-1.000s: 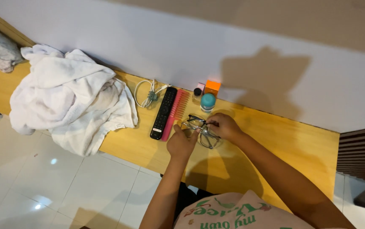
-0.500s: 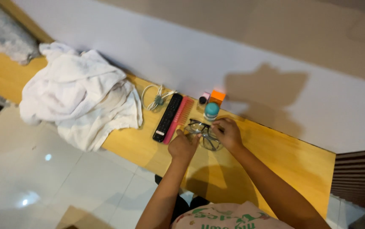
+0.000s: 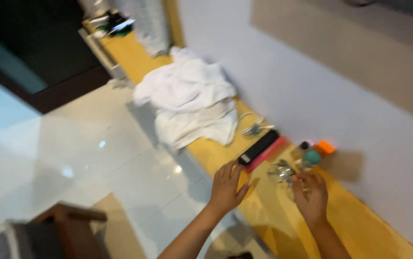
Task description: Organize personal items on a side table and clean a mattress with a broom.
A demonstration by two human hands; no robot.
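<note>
The frame is motion-blurred. A pair of eyeglasses lies low over the yellow wooden ledge, and my right hand has its fingers curled at their right side, seemingly gripping them. My left hand is off the glasses, fingers spread, at the ledge's front edge. Its fingertips are just short of the near end of a black remote-like bar. A pink comb lies alongside that bar.
A crumpled white towel covers the ledge farther left, with a coiled cable beside it. A teal-capped bottle, a small dark bottle and an orange item stand by the white wall. Glossy tile floor and a brown wooden stool lie below.
My left hand has let go of the eyeglasses and moved left toward the black bar. My right hand stays at the glasses. The view has swung and tilted sharply.
</note>
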